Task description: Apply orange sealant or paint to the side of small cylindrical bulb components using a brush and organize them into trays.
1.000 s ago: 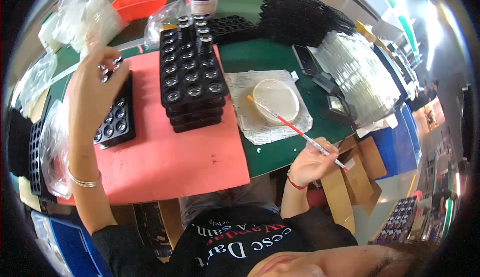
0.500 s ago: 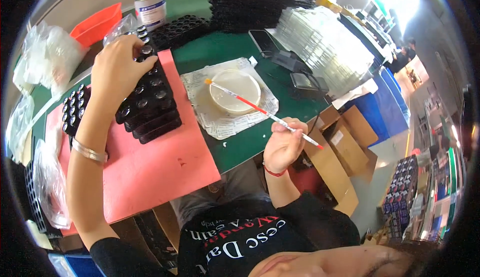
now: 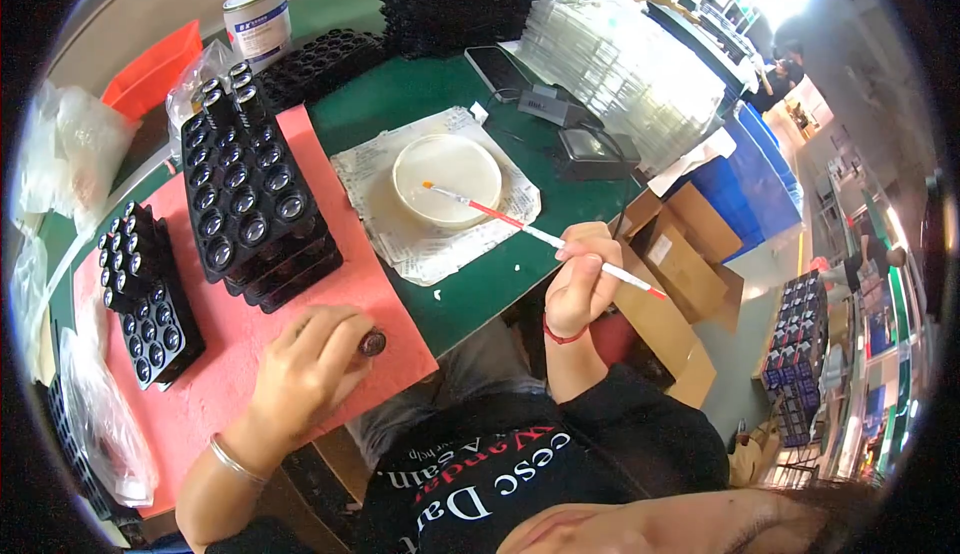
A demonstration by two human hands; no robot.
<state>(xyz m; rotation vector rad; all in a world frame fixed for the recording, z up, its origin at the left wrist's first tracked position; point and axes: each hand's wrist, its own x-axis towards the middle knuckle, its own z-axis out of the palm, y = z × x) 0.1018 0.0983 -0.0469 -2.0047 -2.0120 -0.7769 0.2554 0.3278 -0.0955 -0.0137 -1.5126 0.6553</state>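
Note:
My left hand (image 3: 305,374) is closed around a small dark cylindrical part (image 3: 372,343), held low over the pink mat (image 3: 290,329). In my right hand (image 3: 585,279) is a thin paintbrush (image 3: 505,220) with a white and red handle. Its orange bristles point left, over a round shallow dish (image 3: 447,144) that lies on printed paper (image 3: 365,169). Beyond my left hand stands a stack of black trays (image 3: 300,259), with black cylinders with shiny round ends in or on the top one. Left of it, a smaller black tray (image 3: 175,349) carries similar cylinders.
At the back are a white and blue can (image 3: 258,26), an orange-red bin (image 3: 155,69) and piled black trays (image 3: 440,4). Stacked clear trays (image 3: 630,69), a phone (image 3: 497,72) and a dark device (image 3: 597,152) lie to the right. Plastic bags (image 3: 75,154) line the left; cardboard boxes (image 3: 665,264) stand right.
My left hand has come from the large tray stack toward me and now holds a small dark cylinder. The brush stays in my right hand. The view has shifted slightly.

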